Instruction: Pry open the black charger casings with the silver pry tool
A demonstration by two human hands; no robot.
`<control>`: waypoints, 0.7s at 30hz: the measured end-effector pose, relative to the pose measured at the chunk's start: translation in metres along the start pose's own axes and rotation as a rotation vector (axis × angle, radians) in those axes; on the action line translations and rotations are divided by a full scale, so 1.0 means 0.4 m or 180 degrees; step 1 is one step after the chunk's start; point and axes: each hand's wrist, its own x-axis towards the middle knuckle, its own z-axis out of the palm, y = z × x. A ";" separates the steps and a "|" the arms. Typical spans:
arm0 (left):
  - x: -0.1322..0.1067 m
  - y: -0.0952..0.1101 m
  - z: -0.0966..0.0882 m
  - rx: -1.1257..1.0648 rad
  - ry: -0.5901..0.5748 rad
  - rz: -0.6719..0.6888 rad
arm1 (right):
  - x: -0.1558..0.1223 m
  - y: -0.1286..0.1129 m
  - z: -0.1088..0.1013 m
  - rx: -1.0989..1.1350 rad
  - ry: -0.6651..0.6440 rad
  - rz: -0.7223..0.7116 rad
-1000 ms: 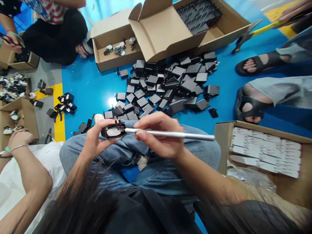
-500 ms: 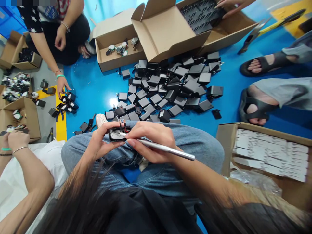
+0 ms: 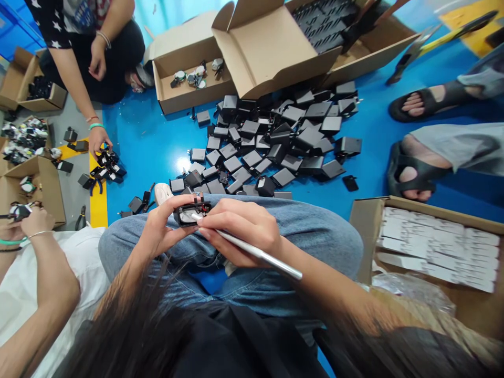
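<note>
My left hand (image 3: 159,226) grips a small black plug-in adapter housing (image 3: 182,218) between thumb and fingers, its open side facing me. Pale material and a bit of red wire show inside, and metal prongs stick up at its top edge. In my right hand (image 3: 246,231) is a slim silver pen-like tool (image 3: 271,258), held like a pencil. Its pale tip reaches into the open housing; exactly what it touches there is too small to tell. Both hands are above my lap, over my jeans (image 3: 315,231).
Many dark grey adapter housings (image 3: 252,128) lie heaped on the blue floor ahead. Cardboard boxes (image 3: 197,97) stand behind them. To the right, another box holds white parts (image 3: 437,247). Co-workers' hands (image 3: 98,140) handle parts at left; a person's sandalled feet (image 3: 419,168) are at right.
The tool's rear end has swung down and left, and its tip has shifted slightly inside the housing. At far left, a co-worker's hands now show a black-and-white part.
</note>
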 end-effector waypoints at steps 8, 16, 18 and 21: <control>0.007 0.005 0.005 0.0369 0.0102 0.0361 | 0.007 0.003 0.001 -0.0020 0.0037 -0.0028; 0.016 0.012 0.002 0.0668 0.0079 0.0606 | 0.003 0.000 -0.006 -0.0139 -0.0122 0.0083; 0.018 0.012 0.002 0.0731 0.0057 0.0628 | 0.003 0.000 -0.007 -0.0193 -0.0165 0.0076; 0.020 0.014 0.002 0.0817 0.0049 0.0628 | 0.004 0.000 -0.006 -0.0263 -0.0213 0.0067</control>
